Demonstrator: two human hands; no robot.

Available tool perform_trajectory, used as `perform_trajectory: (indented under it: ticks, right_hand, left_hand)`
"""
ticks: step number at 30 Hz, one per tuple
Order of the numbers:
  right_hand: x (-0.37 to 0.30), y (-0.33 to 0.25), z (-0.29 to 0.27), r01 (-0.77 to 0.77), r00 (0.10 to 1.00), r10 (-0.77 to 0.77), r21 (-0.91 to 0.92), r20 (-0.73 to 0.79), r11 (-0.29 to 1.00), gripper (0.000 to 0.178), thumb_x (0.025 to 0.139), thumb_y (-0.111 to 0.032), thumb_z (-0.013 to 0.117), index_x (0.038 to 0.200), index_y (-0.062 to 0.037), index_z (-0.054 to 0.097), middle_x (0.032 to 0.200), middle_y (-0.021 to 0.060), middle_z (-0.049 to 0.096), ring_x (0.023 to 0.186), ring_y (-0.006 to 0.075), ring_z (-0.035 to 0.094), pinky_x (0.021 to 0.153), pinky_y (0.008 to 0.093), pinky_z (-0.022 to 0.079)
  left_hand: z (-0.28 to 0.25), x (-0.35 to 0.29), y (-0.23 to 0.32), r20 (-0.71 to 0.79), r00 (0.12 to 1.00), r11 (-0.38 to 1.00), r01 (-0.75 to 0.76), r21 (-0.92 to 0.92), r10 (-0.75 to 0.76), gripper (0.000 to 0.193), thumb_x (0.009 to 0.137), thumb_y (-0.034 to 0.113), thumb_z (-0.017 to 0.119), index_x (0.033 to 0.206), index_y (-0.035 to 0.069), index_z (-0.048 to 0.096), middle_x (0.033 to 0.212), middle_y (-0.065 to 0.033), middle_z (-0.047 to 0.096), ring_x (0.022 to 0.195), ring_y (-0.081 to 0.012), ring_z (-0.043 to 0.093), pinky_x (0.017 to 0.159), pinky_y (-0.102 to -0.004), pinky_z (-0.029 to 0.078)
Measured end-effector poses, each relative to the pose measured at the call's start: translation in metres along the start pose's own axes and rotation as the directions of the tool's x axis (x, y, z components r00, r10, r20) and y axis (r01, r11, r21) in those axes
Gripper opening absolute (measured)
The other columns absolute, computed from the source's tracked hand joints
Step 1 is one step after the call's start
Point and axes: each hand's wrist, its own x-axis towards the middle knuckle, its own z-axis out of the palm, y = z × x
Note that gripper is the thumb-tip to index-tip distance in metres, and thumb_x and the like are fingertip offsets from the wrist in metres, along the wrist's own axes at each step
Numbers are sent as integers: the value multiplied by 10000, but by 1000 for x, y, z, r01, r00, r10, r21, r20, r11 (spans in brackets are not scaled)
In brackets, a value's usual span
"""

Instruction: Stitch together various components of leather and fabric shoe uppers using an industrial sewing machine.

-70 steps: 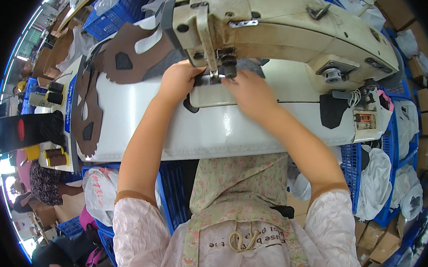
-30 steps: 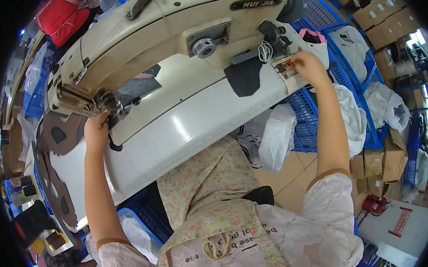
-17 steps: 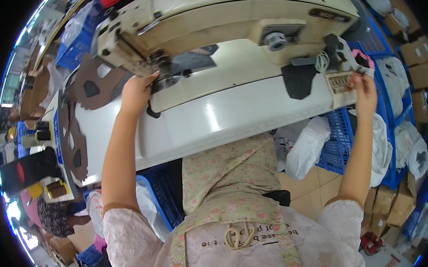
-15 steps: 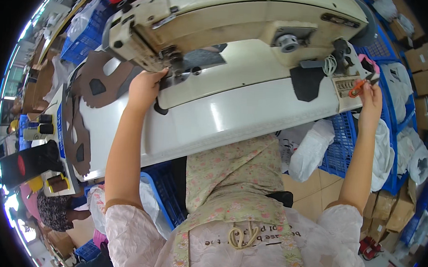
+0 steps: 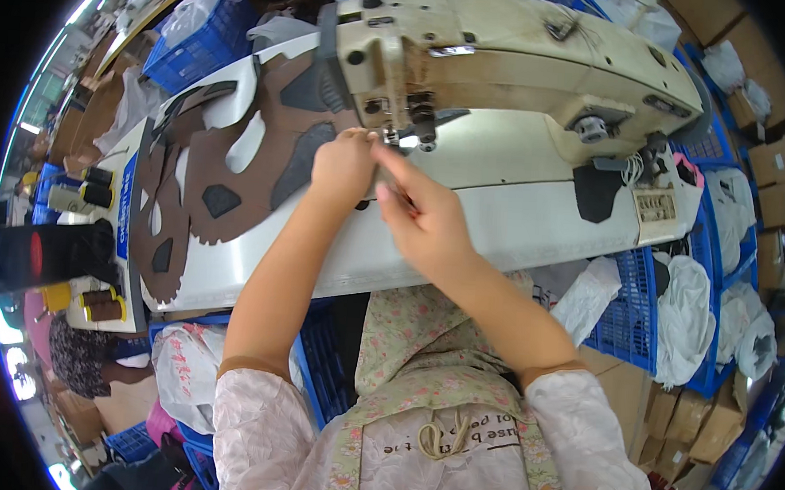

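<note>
The needle and presser foot (image 5: 407, 137) of a cream sewing machine (image 5: 508, 69) are just beyond both hands. My left hand (image 5: 345, 167) is closed at the presser foot, beside a cut brown piece (image 5: 279, 119) with dark grey patches; what its fingertips pinch is hidden. My right hand (image 5: 429, 216) meets it from the right, fingers closed around small orange-handled snips (image 5: 408, 203), mostly covered by the palm. The snips' tips are too blurred to make out. More brown pieces (image 5: 170, 224) with scalloped edges lie left of my left hand on the white table (image 5: 320, 272).
A dark cut piece (image 5: 596, 194) lies at the machine bed's right. Thread spools (image 5: 103, 305) stand on a side table at left. Blue crates (image 5: 634, 298) with white plastic bags (image 5: 684, 305) are at right. Another person (image 5: 85, 353) is at far left.
My right hand has come from the machine's right end to the needle, bringing the orange-handled snips. The view has shifted left, and more of the brown pieces shows.
</note>
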Motion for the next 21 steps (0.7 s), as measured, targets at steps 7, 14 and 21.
perform_trajectory:
  ticks: [7,14,21]
  right_hand:
    - [61,4,56,304,773,-497,-458,-394,835,920,913,-70,691,1561,38,47,1101,148,654,777,187,628,678,294,514]
    - [59,22,28,543,773,-512,-26,-375,839,541,927,-35,655,1411,-2,416,1039,113,643,701,85,543,622,227,482]
    - [15,24,-7,435,840,-541,-547,-40,715,574,739,-100,822,1271,-49,610,965,107,727,606,182,610,520,300,479]
  left_hand:
    - [-18,10,8,354,934,897,203,-392,-56,298,815,271,651,1045,82,642,1117,-116,670,1110,-293,642,778,-384,577]
    - [-14,4,3,138,990,960,65,-273,-28,244,836,211,627,1037,78,665,1112,-94,677,1127,-259,633,755,-377,587]
    - [-15,2,-18,4,994,994,108,9,-108,280,826,103,609,1092,84,692,1249,-96,674,1162,-221,634,827,-361,574]
